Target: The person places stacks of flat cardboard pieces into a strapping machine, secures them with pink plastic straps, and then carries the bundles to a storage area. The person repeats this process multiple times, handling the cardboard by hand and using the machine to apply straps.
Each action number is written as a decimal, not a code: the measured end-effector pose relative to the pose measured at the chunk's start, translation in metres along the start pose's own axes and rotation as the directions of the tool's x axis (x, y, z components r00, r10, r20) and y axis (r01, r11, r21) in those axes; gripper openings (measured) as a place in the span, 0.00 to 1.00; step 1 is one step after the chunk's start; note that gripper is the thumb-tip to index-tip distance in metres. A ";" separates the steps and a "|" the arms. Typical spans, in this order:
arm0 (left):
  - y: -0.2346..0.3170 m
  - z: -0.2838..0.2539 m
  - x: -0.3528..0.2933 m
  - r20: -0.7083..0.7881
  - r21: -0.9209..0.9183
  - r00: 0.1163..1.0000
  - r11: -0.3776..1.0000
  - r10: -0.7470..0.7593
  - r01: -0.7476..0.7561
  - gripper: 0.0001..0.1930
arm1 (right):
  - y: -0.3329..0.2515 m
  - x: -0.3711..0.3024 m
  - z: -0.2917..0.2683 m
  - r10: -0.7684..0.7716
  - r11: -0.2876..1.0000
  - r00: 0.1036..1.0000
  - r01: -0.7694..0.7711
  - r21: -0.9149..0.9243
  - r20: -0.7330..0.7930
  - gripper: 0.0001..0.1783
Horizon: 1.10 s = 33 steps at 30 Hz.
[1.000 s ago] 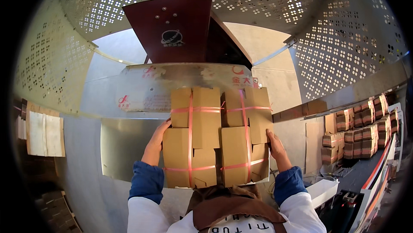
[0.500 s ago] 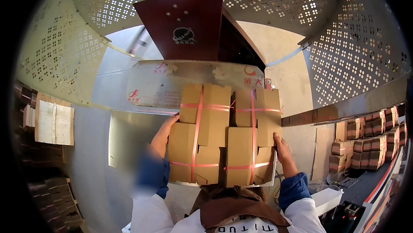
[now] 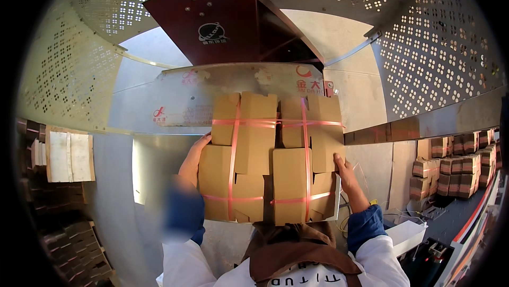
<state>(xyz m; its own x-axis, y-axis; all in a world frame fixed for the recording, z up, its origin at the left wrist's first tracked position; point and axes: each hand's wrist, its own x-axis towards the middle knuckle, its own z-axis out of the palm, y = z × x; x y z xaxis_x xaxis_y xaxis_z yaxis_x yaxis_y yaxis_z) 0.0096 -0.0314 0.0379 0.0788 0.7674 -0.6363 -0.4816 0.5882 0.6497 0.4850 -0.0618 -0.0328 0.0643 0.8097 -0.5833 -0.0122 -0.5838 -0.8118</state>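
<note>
Two strapped bundles of brown folded cardboard lie side by side in front of me, a left bundle (image 3: 249, 151) and a right bundle (image 3: 291, 181). Pink straps cross over each, and a narrow dark gap runs between them. The fingers of my left hand (image 3: 193, 157) are pressed along the outer side of the left bundle, mostly hidden behind it. On the opposite side, my right hand (image 3: 345, 175) grips the outer edge of the right bundle, its thumb showing near the top. The far ends of both bundles overlap the metal plate (image 3: 238, 83) of a machine.
Beyond the plate rises a dark red machine housing (image 3: 212, 22), with perforated metal screens (image 3: 424, 59) curving around it. More strapped cardboard bundles (image 3: 458, 173) stand at the right. Stacked cardboard (image 3: 74, 250) and a pale board (image 3: 70, 154) are at the left. A white tray (image 3: 407, 236) sits near my right forearm.
The whole view has shifted, so the machine, bundles and hands appear slightly higher and further left. Both hands keep their hold, and the bundles show no clear movement against the plate.
</note>
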 end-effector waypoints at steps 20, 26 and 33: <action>-0.014 -0.019 0.023 0.001 0.063 0.999 0.998 0.032 -0.032 0.22 | -0.004 -0.002 0.001 -0.022 0.998 0.999 0.021 -0.058 -0.027 0.34; -0.006 0.001 0.008 -0.009 0.030 1.000 1.000 -0.001 0.001 0.19 | -0.017 -0.004 0.005 0.018 0.995 1.000 -0.018 -0.094 0.000 0.33; -0.003 0.017 0.003 -0.147 0.032 0.989 0.999 0.003 0.002 0.18 | -0.002 0.005 0.003 -0.019 0.994 1.000 0.020 -0.110 0.011 0.36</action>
<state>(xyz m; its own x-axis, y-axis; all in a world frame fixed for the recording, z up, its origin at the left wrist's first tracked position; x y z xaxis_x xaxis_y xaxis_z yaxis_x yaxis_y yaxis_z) 0.0255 -0.0263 0.0412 -0.0519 0.7233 -0.6886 -0.4532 0.5974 0.6617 0.4827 -0.0569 -0.0343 0.0536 0.8215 -0.5677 0.0991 -0.5701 -0.8156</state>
